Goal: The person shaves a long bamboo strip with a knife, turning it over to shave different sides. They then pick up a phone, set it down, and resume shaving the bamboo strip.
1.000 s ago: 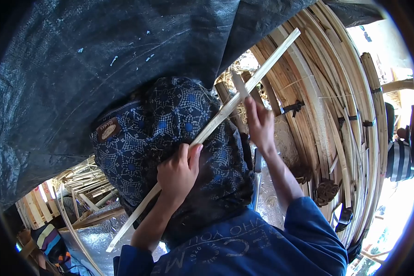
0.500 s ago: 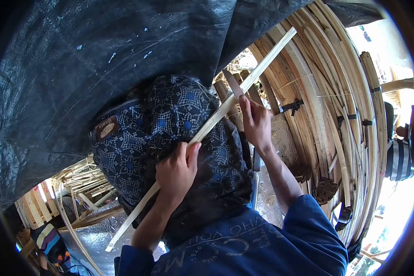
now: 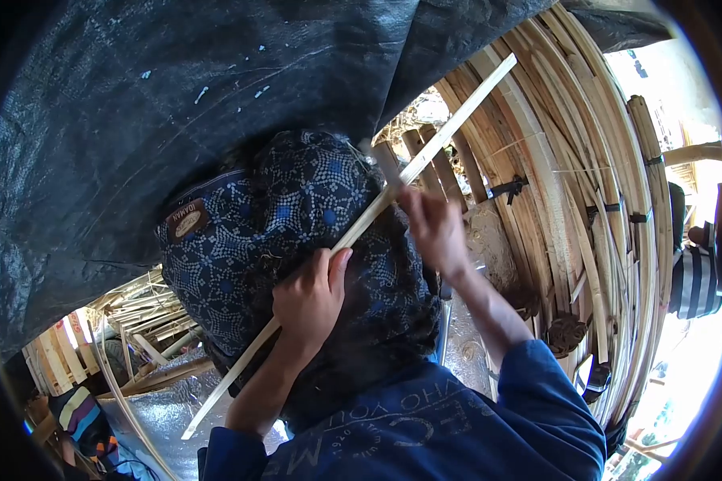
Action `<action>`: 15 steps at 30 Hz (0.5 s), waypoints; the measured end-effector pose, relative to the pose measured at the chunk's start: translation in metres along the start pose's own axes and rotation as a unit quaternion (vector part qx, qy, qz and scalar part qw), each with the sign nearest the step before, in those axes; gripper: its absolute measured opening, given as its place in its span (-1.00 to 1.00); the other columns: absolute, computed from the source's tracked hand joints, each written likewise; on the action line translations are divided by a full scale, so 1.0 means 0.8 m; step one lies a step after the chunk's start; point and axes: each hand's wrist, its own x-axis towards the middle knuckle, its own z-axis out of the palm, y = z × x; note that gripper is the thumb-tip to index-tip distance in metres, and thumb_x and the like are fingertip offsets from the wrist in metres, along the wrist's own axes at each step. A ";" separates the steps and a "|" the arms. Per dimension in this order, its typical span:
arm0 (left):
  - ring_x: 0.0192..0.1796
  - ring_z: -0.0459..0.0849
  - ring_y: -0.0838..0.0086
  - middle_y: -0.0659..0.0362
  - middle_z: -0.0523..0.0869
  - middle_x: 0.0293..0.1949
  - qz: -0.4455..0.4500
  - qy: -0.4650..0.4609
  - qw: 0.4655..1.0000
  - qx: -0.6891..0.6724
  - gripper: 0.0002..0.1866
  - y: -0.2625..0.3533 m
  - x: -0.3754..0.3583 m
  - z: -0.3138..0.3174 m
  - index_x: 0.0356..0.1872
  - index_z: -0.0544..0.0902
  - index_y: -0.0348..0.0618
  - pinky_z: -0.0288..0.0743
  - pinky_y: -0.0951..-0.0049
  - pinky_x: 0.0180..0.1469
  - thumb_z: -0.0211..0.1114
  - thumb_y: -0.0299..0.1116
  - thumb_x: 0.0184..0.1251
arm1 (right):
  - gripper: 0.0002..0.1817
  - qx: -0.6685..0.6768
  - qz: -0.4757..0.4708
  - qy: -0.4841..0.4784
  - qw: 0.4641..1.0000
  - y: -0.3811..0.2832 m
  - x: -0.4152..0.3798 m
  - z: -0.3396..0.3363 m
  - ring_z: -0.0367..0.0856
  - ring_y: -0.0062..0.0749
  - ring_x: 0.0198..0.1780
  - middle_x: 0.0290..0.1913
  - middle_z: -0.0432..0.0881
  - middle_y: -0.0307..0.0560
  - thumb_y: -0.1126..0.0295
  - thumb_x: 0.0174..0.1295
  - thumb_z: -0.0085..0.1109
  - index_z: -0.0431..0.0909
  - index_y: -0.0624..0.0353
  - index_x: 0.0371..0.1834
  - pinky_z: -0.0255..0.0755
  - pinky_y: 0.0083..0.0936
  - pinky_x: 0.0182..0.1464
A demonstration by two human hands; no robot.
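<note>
Stacked wooden slats point(image 3: 569, 216) curve past three o'clock. From seven o'clock to one, a pale strip point(image 3: 467, 113) crosses patterned cloth point(image 3: 269, 228). The left hand's point(image 3: 309, 303) grip is wrapped round it; the right hand's point(image 3: 441, 234) grip, also closed, holds a blurred blade point(image 3: 386, 165) against the strip near twelve.

- The place looks like a rough, open-sided woodworking workshop, with the patterned cloth point(image 3: 281, 216) in front of the person at its middle.
- To the right of that cloth, long wooden lengths point(image 3: 537, 160) are stacked in quantity, with black bindings point(image 3: 640, 217) among them.
- Left of the cloth lies a heap of thin wood scraps point(image 3: 160, 313).
- Over the cloth, a wooden strip point(image 3: 363, 223) meets a blade point(image 3: 387, 167).
- Beyond the cloth spreads a dark plastic-like sheet point(image 3: 176, 120); daylight shows far to its right.
</note>
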 end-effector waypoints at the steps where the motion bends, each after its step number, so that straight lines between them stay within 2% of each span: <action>1: -0.63 0.64 0.24 0.17 0.62 -0.66 -0.001 0.002 1.000 0.000 -0.71 0.000 0.001 0.001 -0.45 0.55 -0.07 0.45 0.32 -0.62 0.22 -0.13 0.43 | -0.39 -0.014 -0.018 0.004 1.000 0.000 -0.005 -0.001 0.28 -0.52 -0.79 -0.82 0.36 -0.11 0.05 0.51 -0.12 0.54 0.29 -0.61 0.14 -0.42 -0.72; 2: -0.64 0.64 0.26 0.18 0.62 -0.66 0.008 0.017 1.000 -0.002 -0.71 0.000 -0.001 0.003 -0.45 0.55 -0.07 0.44 0.34 -0.63 0.23 -0.14 0.42 | -0.35 -0.027 -0.034 0.010 0.999 -0.001 -0.006 -0.004 0.16 -0.63 -0.79 -0.84 0.29 -0.23 0.00 0.51 -0.13 0.51 0.27 -0.65 -0.01 -0.47 -0.74; 4: -0.64 0.63 0.28 0.19 0.62 -0.66 0.019 0.030 0.999 -0.005 -0.72 0.000 -0.001 0.006 -0.45 0.55 -0.07 0.43 0.35 -0.63 0.24 -0.15 0.41 | -0.35 0.029 0.025 0.002 0.999 0.009 0.004 -0.017 0.11 -0.65 -0.77 -0.82 0.29 -0.24 -0.05 0.49 -0.12 0.54 0.25 -0.63 -0.07 -0.47 -0.71; 5: -0.65 0.63 0.28 0.19 0.62 -0.65 0.021 0.032 0.999 -0.003 -0.73 0.001 -0.001 0.005 -0.45 0.56 -0.07 0.43 0.36 -0.63 0.25 -0.15 0.41 | -0.35 0.041 0.016 0.034 0.998 0.012 0.016 -0.023 0.08 -0.66 -0.78 -0.83 0.28 -0.25 -0.06 0.49 -0.13 0.54 0.21 -0.64 -0.10 -0.47 -0.73; 6: -0.65 0.63 0.29 0.20 0.62 -0.65 0.022 0.036 0.999 -0.002 -0.73 0.001 -0.001 0.005 -0.45 0.56 -0.06 0.43 0.36 -0.64 0.25 -0.15 0.40 | -0.35 0.040 0.018 0.032 0.999 0.012 0.005 -0.012 0.08 -0.66 -0.78 -0.83 0.28 -0.25 -0.06 0.49 -0.13 0.54 0.21 -0.64 -0.10 -0.47 -0.73; 8: -0.64 0.63 0.29 0.20 0.62 -0.65 0.020 0.041 0.999 -0.001 -0.73 0.000 -0.004 0.006 -0.45 0.56 -0.06 0.43 0.37 -0.64 0.26 -0.15 0.40 | -0.37 -0.012 0.016 0.015 1.000 0.011 -0.018 0.013 0.36 -0.40 -0.76 -0.78 0.40 -0.05 0.03 0.51 -0.14 0.53 0.30 -0.63 0.25 -0.33 -0.64; 9: -0.64 0.63 0.29 0.20 0.62 -0.65 0.027 0.042 0.999 0.003 -0.73 -0.002 -0.004 0.007 -0.45 0.56 -0.05 0.43 0.37 -0.64 0.26 -0.15 0.40 | -0.36 0.011 0.005 -0.002 1.000 0.014 -0.015 0.004 0.35 -0.42 -0.77 -0.79 0.40 -0.05 0.03 0.52 -0.15 0.50 0.29 -0.66 0.20 -0.38 -0.66; 10: -0.64 0.63 0.29 0.20 0.62 -0.65 0.028 0.041 0.999 0.005 -0.73 -0.001 -0.001 0.007 -0.45 0.56 -0.05 0.43 0.37 -0.64 0.26 -0.15 0.40 | -0.38 0.013 0.051 -0.015 0.998 0.013 -0.005 -0.010 0.35 -0.40 -0.77 -0.79 0.39 -0.02 0.06 0.51 -0.14 0.53 0.30 -0.63 0.20 -0.37 -0.66; 12: -0.64 0.63 0.28 0.20 0.63 -0.64 0.015 0.022 1.000 0.000 -0.73 0.002 -0.002 0.003 -0.45 0.56 -0.05 0.44 0.37 -0.63 0.26 -0.15 0.39 | -0.37 0.006 0.058 0.046 0.997 0.021 0.015 -0.026 0.24 -0.65 -0.75 -0.82 0.31 -0.26 0.00 0.52 -0.18 0.60 0.25 -0.56 -0.01 -0.49 -0.72; 13: -0.64 0.63 0.28 0.20 0.63 -0.64 0.015 0.022 1.000 0.000 -0.73 0.000 -0.003 0.003 -0.45 0.56 -0.05 0.44 0.37 -0.63 0.26 -0.15 0.39 | -0.43 0.061 0.055 0.037 0.996 0.014 0.000 -0.015 0.27 -0.66 -0.74 -0.82 0.33 -0.27 0.03 0.53 -0.18 0.69 0.26 -0.34 0.02 -0.53 -0.72; 14: -0.64 0.63 0.28 0.20 0.63 -0.64 0.016 0.022 1.000 0.011 -0.73 -0.002 -0.005 0.004 -0.46 0.56 -0.05 0.44 0.37 -0.63 0.26 -0.15 0.39 | -0.43 0.058 0.053 0.035 0.996 0.013 -0.009 -0.009 0.27 -0.66 -0.74 -0.82 0.33 -0.27 0.03 0.53 -0.18 0.69 0.26 -0.34 0.02 -0.53 -0.72; 15: -0.64 0.62 0.28 0.20 0.63 -0.64 0.018 0.023 0.999 0.023 -0.73 -0.001 -0.005 0.006 -0.46 0.56 -0.05 0.44 0.37 -0.63 0.26 -0.15 0.39 | -0.45 0.029 0.022 0.012 0.999 0.012 -0.014 -0.005 0.33 -0.56 -0.74 -0.78 0.40 -0.16 0.09 0.52 -0.16 0.66 0.31 -0.36 0.12 -0.46 -0.70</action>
